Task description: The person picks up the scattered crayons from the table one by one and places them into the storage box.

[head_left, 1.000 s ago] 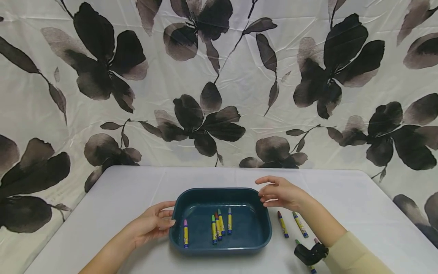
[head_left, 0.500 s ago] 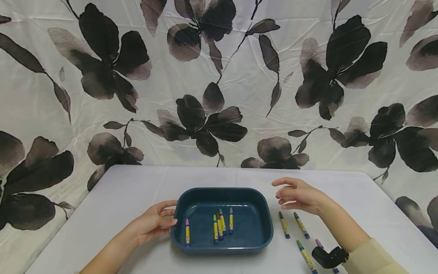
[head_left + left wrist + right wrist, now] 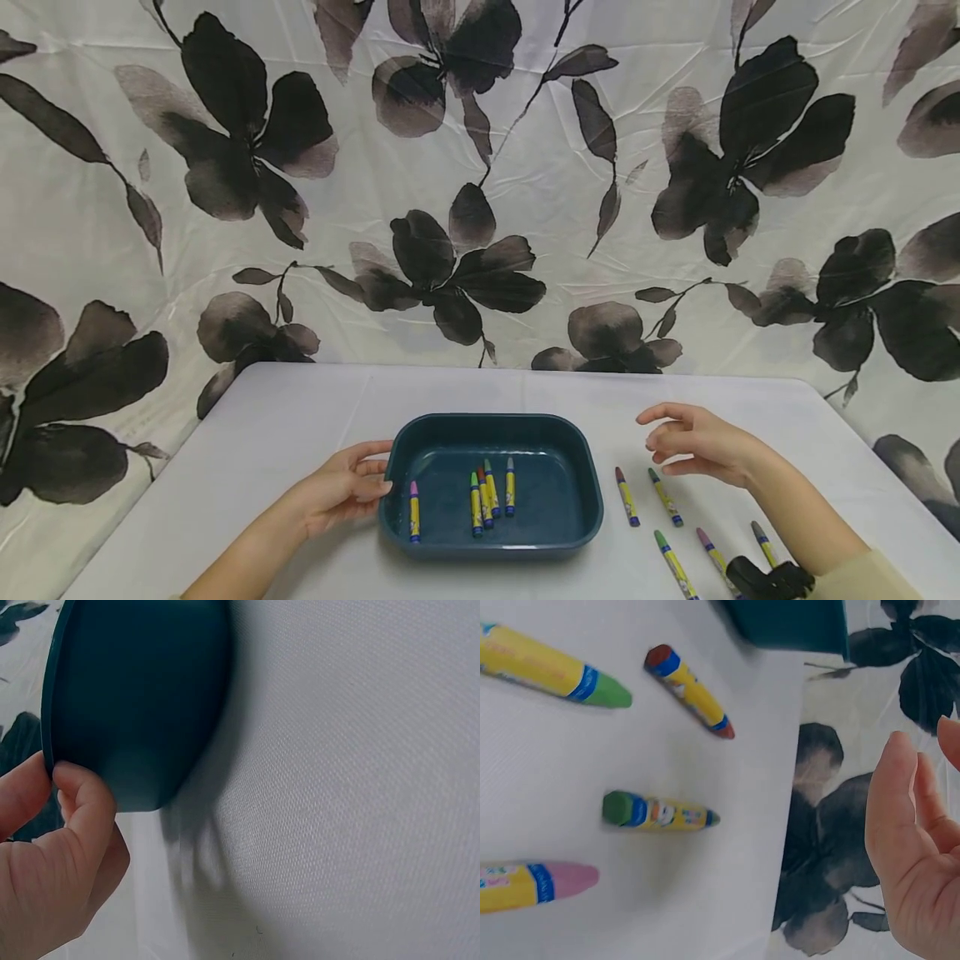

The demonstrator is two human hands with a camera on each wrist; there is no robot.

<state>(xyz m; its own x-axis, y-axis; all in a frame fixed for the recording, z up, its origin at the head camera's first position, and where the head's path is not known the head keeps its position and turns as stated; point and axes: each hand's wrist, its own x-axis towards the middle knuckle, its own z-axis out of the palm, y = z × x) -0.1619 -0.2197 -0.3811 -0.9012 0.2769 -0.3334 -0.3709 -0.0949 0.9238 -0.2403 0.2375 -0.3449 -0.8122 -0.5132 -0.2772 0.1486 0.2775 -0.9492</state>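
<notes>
Five crayons (image 3: 486, 505) inside the dark teal tray (image 3: 551, 508), all with tips toward its far side: a pink crayon (image 3: 415, 515) alone near the left wall, then a light green crayon (image 3: 476, 507), a red crayon (image 3: 482, 486) and a green crayon (image 3: 491, 487) crowded together near the middle, with a grey crayon (image 3: 510, 488) just to their right. Cannot tell whether the crowded ones touch. Rests, tray and all, on the white table (image 3: 300, 417). Pinches the tray's left rim between thumb and finger with the left hand (image 3: 343, 485). Holds nothing in the right hand (image 3: 701, 446), raised to the right of the tray and well apart from it, with fingers loosely bent and partly spread. Near that hand, on the tabletop, a dark green crayon (image 3: 665, 497), with a dark red crayon (image 3: 627, 498) beside it, closer to the tray. Closer to the person, a bright green crayon (image 3: 675, 565), a mauve crayon (image 3: 712, 552) and a dark grey crayon (image 3: 763, 543). Partly hidden behind the black device (image 3: 768, 579) at the right wrist: the last two. Farther back, a pale cloth (image 3: 555, 200) with dark printed flowers.
</notes>
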